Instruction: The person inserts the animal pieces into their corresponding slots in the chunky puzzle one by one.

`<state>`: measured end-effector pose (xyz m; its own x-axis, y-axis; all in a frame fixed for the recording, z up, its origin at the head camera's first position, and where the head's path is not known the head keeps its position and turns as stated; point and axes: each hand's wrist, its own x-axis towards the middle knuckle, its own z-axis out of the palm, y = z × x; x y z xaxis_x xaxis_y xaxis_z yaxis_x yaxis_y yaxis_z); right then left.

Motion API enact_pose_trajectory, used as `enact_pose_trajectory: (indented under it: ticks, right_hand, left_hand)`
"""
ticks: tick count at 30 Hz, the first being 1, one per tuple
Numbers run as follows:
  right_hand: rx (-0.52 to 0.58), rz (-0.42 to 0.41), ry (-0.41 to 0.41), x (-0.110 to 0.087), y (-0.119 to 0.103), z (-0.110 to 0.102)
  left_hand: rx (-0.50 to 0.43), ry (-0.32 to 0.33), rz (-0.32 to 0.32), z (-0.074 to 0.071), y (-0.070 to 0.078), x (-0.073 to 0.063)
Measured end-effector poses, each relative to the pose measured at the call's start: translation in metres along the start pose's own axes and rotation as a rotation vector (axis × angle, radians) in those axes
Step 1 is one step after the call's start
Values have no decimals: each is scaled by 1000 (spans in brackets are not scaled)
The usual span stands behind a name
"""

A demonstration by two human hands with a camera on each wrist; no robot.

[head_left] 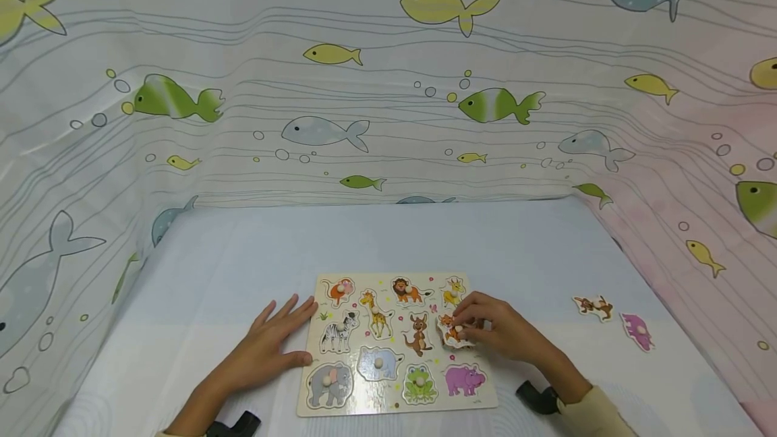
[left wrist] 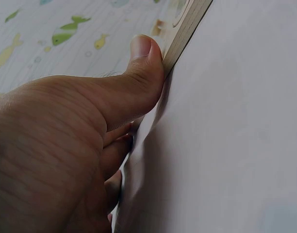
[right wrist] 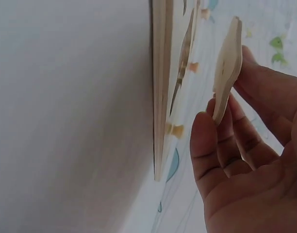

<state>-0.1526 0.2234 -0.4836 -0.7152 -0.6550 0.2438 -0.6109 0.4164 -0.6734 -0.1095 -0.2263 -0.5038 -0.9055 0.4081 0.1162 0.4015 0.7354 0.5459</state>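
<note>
A wooden animal puzzle board lies on the table. My right hand pinches an orange puzzle piece, seemingly a tiger, over the board's right side. In the right wrist view this puzzle piece is tilted and apart from the board, its plain wooden back showing. At the board's left edge rests my left hand, fingers spread; in the left wrist view its thumb touches the edge. Knobbed pieces sit in the board, among them an elephant, a frog and a lion.
Two loose puzzle pieces, a brown kangaroo-like one and a purple hippo, lie on the white tabletop to the right. A fish-patterned curtain hangs behind and at both sides.
</note>
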Motion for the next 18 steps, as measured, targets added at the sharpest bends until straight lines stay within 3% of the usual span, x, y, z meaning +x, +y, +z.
enact_pose_trajectory:
  ticks: [18]
  right_hand:
    - [-20, 27, -54, 4, 4, 5]
  left_hand:
    - [10, -2, 6, 2, -4, 1]
